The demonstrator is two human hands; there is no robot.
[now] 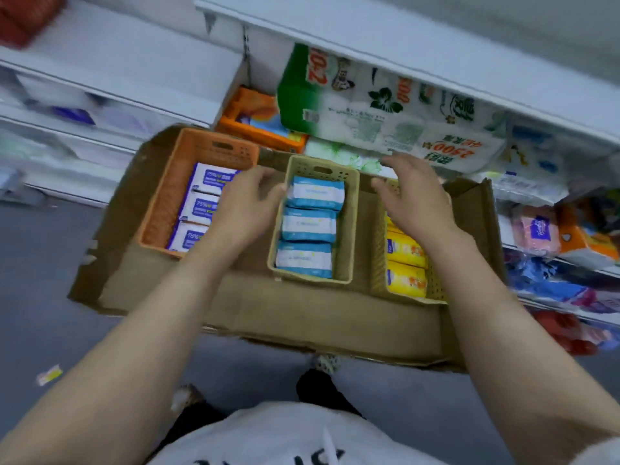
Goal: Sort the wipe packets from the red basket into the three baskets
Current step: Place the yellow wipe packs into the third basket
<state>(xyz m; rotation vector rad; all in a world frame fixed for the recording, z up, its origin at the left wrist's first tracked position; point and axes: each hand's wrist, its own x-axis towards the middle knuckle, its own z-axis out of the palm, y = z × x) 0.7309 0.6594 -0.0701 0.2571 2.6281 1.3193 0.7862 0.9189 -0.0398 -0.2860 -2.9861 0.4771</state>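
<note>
Two loose, empty grips — left hand, right hand — flanking middle basket rims.

Orange basket, blue-white packets

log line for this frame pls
left hand: open, at middle basket rim | right hand: open, above right basket | blue packets: three in middle basket

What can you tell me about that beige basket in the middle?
The beige basket looks like plastic, rectangular, with perforated walls and a handle slot in its far end. It stands upright on flattened cardboard between two other baskets, holding three blue-and-white wipe packets in a row. The left hand touches its left rim near the far packet.
</note>
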